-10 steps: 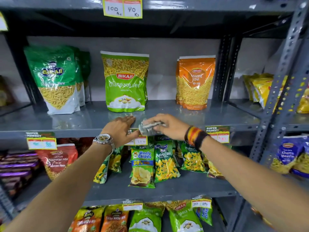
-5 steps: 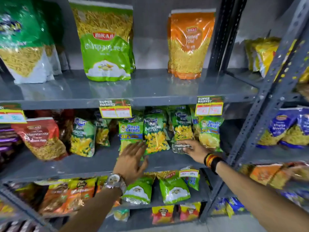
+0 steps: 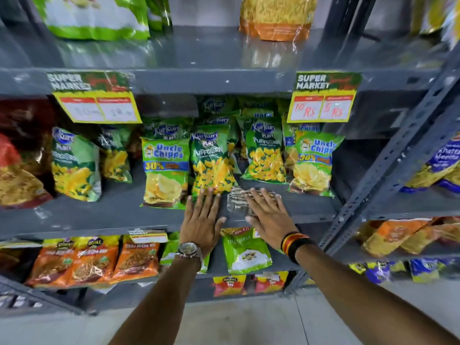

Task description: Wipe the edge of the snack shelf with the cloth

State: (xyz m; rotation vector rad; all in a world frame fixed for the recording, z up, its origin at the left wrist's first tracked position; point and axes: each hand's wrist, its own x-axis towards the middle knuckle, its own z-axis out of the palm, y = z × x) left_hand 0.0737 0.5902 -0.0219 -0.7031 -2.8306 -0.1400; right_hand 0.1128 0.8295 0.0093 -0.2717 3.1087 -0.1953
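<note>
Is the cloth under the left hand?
No, the striped cloth lies flat on the shelf under the right hand; the left hand rests beside it.

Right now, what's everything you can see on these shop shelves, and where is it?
Uncle Chipps bags: two clear, green, middle shelf, more hidden behind.
Kurkure Puffcorn bags: several, green, middle shelf.
Red packet: one, far left of the middle shelf.
Price tags: two large, yellow-green, on the upper shelf's edge.
Orange mix packets: three, lower shelf, left.
Green Bikaji pouch: one, lower shelf.
Middle shelf: grey metal.
Cloth: one, striped grey, flat on the middle shelf.
Left hand: flat on the shelf, wristwatch.
Right hand: pressing the cloth, striped wristband.
</note>
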